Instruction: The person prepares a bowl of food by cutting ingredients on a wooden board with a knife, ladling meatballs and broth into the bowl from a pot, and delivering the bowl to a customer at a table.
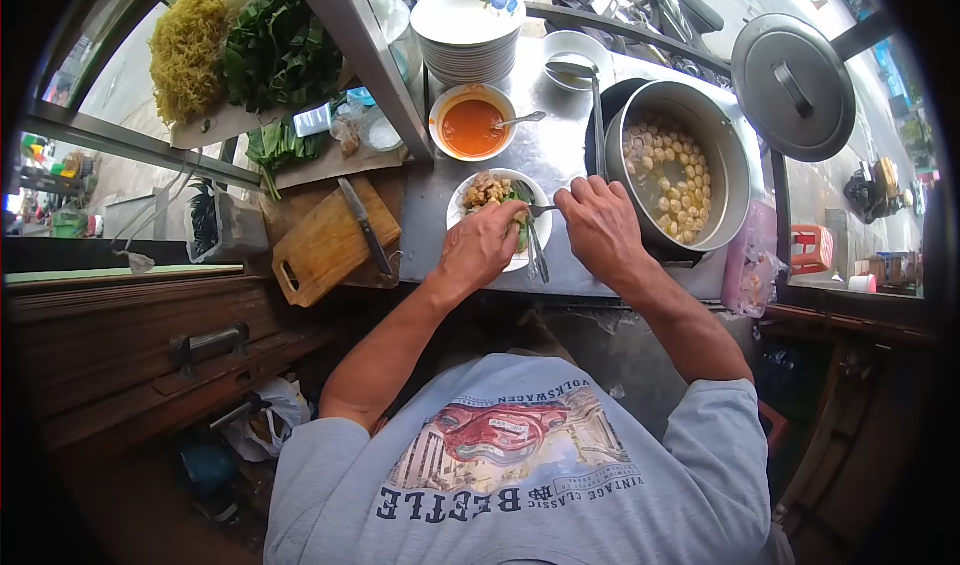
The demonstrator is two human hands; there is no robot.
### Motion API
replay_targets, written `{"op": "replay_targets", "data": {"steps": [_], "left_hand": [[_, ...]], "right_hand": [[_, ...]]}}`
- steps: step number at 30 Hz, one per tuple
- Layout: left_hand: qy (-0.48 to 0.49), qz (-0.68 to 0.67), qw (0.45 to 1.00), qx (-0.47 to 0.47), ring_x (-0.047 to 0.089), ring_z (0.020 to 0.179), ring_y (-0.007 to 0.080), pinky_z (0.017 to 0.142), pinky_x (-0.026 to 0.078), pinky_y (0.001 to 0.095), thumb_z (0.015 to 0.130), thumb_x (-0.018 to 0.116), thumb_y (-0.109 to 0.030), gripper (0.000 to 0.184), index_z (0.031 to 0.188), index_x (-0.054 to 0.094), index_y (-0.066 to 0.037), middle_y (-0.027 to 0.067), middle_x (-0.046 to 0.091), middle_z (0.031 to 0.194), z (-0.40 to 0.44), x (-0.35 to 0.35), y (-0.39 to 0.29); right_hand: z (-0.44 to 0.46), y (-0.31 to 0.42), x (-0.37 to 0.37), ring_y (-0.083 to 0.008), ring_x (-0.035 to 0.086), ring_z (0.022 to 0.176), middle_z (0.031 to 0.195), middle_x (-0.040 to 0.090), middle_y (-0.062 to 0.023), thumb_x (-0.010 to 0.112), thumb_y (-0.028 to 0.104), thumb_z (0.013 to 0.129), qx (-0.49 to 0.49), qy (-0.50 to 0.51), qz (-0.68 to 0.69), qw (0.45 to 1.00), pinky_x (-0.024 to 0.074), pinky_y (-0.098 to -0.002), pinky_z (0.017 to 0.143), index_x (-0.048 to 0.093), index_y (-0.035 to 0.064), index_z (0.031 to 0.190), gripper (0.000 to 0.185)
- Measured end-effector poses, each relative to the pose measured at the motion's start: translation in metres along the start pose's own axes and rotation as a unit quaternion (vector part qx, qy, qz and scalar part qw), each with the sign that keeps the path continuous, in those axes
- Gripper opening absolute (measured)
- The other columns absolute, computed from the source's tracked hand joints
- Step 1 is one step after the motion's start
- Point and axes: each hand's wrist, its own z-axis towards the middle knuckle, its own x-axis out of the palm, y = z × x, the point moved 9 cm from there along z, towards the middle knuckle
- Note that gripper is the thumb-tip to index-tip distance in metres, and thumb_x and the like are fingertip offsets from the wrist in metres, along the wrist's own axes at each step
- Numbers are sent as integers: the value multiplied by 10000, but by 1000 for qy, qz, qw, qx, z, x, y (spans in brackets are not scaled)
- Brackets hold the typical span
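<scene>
A white bowl point(456, 208) near the counter's front edge holds food with green leaves and brown bits. Over its left side is my left hand point(484, 242), fingers bent together at the food; what they pinch is hidden. To the right of the bowl, my right hand point(603, 227) is closed on the handle end of a fork point(545, 208) whose head reaches over the bowl. Another metal utensil point(537, 250) leans across the bowl's right rim. Beside my right hand stands a large pot point(738, 180) of broth with several meatballs point(682, 180).
Orange sauce point(473, 128) with a spoon sits behind the bowl, near stacked plates point(466, 20) and a small metal bowl point(573, 53). A knife point(366, 224) lies on a cutting board point(335, 240) at left. Noodles point(190, 45) and greens point(275, 45) lie behind a frame. A lid point(793, 87) hangs at right.
</scene>
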Motion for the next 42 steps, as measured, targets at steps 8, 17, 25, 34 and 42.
{"op": "replay_targets", "data": {"steps": [8, 17, 25, 34, 42], "left_hand": [[-38, -27, 993, -112, 643, 790, 286, 683, 495, 407, 902, 607, -156, 176, 1031, 662, -49, 159, 646, 916, 8, -8, 51], [-87, 51, 988, -115, 619, 731, 290, 711, 487, 426, 882, 627, -207, 244, 1043, 677, -32, 142, 620, 837, 34, -23, 84], [-40, 38, 982, -179, 633, 948, 387, 836, 489, 476, 884, 616, -234, 227, 993, 686, -48, 182, 653, 991, 43, -12, 104], [-22, -68, 989, -133, 657, 760, 288, 731, 500, 406, 913, 595, -203, 216, 1002, 679, -25, 154, 684, 902, 35, -6, 82], [89, -61, 991, -83, 660, 897, 399, 794, 511, 460, 923, 591, -216, 207, 989, 660, -33, 191, 697, 954, 18, 10, 39]], "right_hand": [[-1, -36, 8, -310, 615, 837, 839, 605, -130, 540, 66, 856, 58, 37, 141, 988, 472, -438, 735, 605, 44, 930, 101], [25, -45, 27, -425, 652, 814, 854, 660, -226, 477, 122, 916, 113, 91, 206, 968, 498, -530, 728, 573, 4, 980, 165], [46, -46, 74, -438, 657, 877, 912, 686, -249, 466, 211, 966, 126, 204, 189, 952, 491, -537, 792, 596, 37, 1050, 232], [30, -47, 69, -435, 648, 898, 906, 681, -247, 484, 231, 965, 129, 247, 236, 931, 482, -527, 806, 610, 36, 1072, 256], [-15, -70, 49, -439, 648, 901, 900, 684, -254, 479, 217, 950, 188, 206, 261, 924, 472, -533, 824, 621, 28, 1046, 255]]}}
